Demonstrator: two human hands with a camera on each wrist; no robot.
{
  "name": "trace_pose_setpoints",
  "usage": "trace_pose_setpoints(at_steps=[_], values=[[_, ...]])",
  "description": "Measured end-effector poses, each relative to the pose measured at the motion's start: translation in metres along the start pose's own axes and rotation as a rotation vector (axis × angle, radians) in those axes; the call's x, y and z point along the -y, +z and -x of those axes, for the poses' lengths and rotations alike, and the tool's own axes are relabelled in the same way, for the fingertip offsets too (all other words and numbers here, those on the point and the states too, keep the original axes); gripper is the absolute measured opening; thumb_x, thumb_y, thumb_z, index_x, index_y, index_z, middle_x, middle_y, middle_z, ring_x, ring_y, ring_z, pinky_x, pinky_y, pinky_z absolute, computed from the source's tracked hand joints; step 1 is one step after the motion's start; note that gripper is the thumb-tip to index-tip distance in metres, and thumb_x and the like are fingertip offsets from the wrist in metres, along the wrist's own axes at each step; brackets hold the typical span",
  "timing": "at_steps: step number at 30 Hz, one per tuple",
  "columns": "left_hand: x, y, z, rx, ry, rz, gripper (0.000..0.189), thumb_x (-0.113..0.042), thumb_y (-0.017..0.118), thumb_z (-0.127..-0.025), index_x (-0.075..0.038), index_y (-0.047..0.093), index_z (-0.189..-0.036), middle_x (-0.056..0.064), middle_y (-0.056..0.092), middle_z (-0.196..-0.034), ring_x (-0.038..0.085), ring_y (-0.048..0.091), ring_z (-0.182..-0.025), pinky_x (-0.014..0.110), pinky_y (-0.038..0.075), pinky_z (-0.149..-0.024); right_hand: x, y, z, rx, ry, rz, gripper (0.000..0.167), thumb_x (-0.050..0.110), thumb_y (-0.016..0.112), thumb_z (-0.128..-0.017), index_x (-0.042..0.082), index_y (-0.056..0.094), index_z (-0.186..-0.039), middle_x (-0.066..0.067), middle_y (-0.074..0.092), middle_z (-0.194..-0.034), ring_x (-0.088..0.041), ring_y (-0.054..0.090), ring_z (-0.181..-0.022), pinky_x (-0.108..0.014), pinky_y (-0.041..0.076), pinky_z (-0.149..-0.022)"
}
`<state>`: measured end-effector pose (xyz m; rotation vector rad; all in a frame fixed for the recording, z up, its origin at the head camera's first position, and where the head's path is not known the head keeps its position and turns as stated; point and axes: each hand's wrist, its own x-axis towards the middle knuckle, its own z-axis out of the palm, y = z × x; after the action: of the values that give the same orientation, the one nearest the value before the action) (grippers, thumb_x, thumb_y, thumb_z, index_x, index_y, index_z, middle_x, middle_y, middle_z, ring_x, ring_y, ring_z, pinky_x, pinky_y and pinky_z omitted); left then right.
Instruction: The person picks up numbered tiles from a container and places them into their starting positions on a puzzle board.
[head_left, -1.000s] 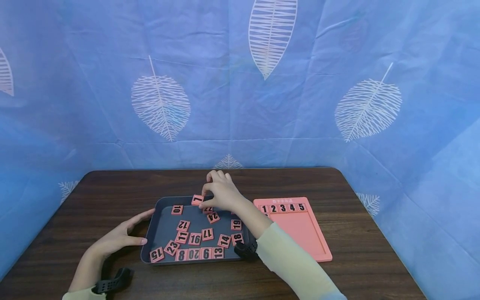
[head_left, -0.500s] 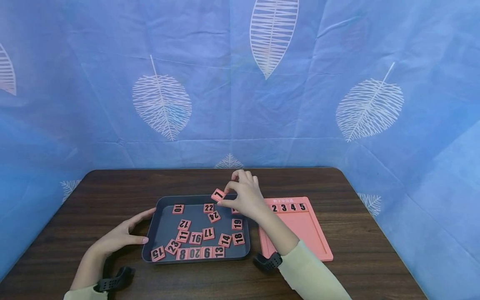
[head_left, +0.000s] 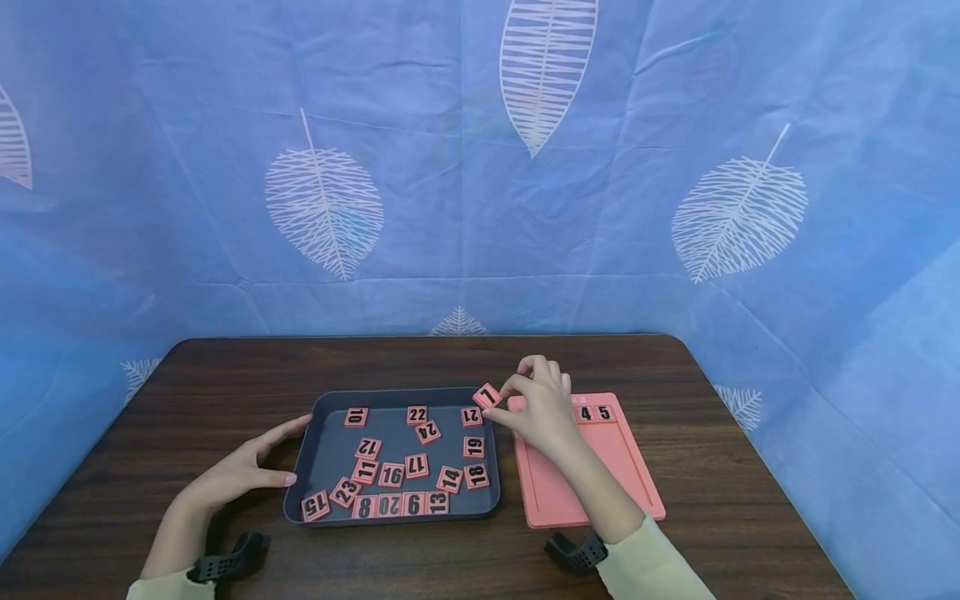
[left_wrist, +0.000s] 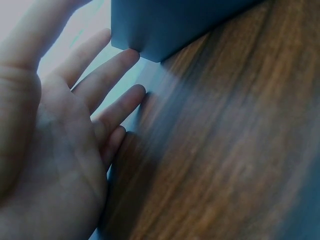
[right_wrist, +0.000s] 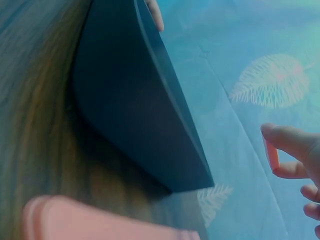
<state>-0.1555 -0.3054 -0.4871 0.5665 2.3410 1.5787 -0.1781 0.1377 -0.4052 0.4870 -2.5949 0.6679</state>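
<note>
My right hand [head_left: 542,410] pinches a pink number tile marked 7 [head_left: 487,396] between thumb and a finger, above the tray's far right corner. In the right wrist view the tile [right_wrist: 271,154] shows edge-on between the fingertips. My left hand [head_left: 236,475] rests at the left end of the dark grey tray [head_left: 330,450], its fingers straight; in the left wrist view the fingertips of the hand [left_wrist: 75,120] touch or nearly touch the tray wall [left_wrist: 150,30]. Several number tiles lie scattered in the tray. The pink board [head_left: 600,467] is partly hidden behind my right hand and forearm.
Tiles 4 [head_left: 585,413] and 5 [head_left: 604,412] show in the board's top row. Tile 21 [head_left: 471,416] lies in the tray just below the held tile. Tray and board stand side by side on the dark wooden table [head_left: 255,367], with a blue leaf-patterned cloth [head_left: 465,208] behind.
My right hand has carried tile 7 rightward from the tray's far middle to its right corner, uncovering tiles 22 and 21 and covering the board's left top. The left hand has stayed put.
</note>
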Motion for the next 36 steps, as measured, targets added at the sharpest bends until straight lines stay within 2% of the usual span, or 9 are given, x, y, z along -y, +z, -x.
trace_pose_setpoints(at_steps=[7, 14, 17, 22, 30, 36], values=[[0.0, 0.001, 0.0, 0.002, 0.011, -0.001, 0.076, -0.008, 0.068, -0.087, -0.009, 0.027, -0.152, 0.025, 0.022, -0.152, 0.049, 0.016, -0.135, 0.073, 0.023, -0.094, -0.02, -0.004, 0.017, -0.027, 0.075, 0.013, 0.03, 0.041, 0.085, -0.069, 0.017, 0.07, -0.077, -0.002, 0.041, -0.102, -0.027, 0.035, -0.095, -0.042, 0.024, -0.076], [-0.001, 0.001, -0.001, 0.005, -0.005, 0.008, 0.077, -0.009, 0.069, -0.087, -0.009, 0.026, -0.152, 0.025, 0.021, -0.152, 0.05, 0.014, -0.135, 0.071, 0.025, -0.095, -0.041, -0.005, 0.033, -0.044, 0.159, -0.005, 0.031, 0.039, 0.086, -0.069, 0.014, 0.068, -0.075, -0.004, 0.04, -0.103, -0.029, 0.034, -0.098, -0.049, 0.023, -0.082], [-0.001, 0.001, -0.001, 0.001, -0.001, 0.006, 0.077, -0.009, 0.069, -0.087, -0.009, 0.027, -0.152, 0.024, 0.022, -0.152, 0.049, 0.015, -0.135, 0.072, 0.024, -0.094, -0.049, -0.006, 0.04, -0.057, 0.176, -0.015, 0.031, 0.037, 0.087, -0.067, 0.015, 0.067, -0.073, -0.004, 0.041, -0.102, -0.03, 0.035, -0.099, -0.05, 0.022, -0.087], [-0.002, 0.001, 0.0, -0.001, 0.004, 0.008, 0.077, -0.009, 0.069, -0.087, -0.009, 0.027, -0.152, 0.024, 0.021, -0.152, 0.049, 0.014, -0.135, 0.074, 0.022, -0.094, -0.063, -0.007, 0.049, -0.088, 0.199, 0.014, 0.031, 0.034, 0.09, -0.063, 0.016, 0.066, -0.07, -0.008, 0.045, -0.104, -0.032, 0.037, -0.099, -0.05, 0.024, -0.084], [-0.003, 0.002, 0.0, 0.004, -0.014, 0.023, 0.077, -0.009, 0.069, -0.087, -0.008, 0.026, -0.152, 0.025, 0.021, -0.152, 0.049, 0.014, -0.135, 0.072, 0.023, -0.095, -0.076, -0.01, 0.059, -0.046, 0.27, 0.121, 0.033, 0.038, 0.087, -0.065, 0.015, 0.064, -0.07, -0.011, 0.048, -0.103, -0.034, 0.038, -0.095, -0.049, 0.026, -0.078], [-0.004, 0.001, 0.0, 0.004, -0.015, 0.022, 0.077, -0.009, 0.068, -0.087, -0.008, 0.026, -0.152, 0.025, 0.02, -0.152, 0.049, 0.013, -0.135, 0.071, 0.024, -0.095, -0.078, -0.009, 0.064, -0.011, 0.3, 0.122, 0.034, 0.039, 0.087, -0.065, 0.015, 0.065, -0.069, -0.011, 0.047, -0.101, -0.034, 0.038, -0.094, -0.049, 0.027, -0.079]])
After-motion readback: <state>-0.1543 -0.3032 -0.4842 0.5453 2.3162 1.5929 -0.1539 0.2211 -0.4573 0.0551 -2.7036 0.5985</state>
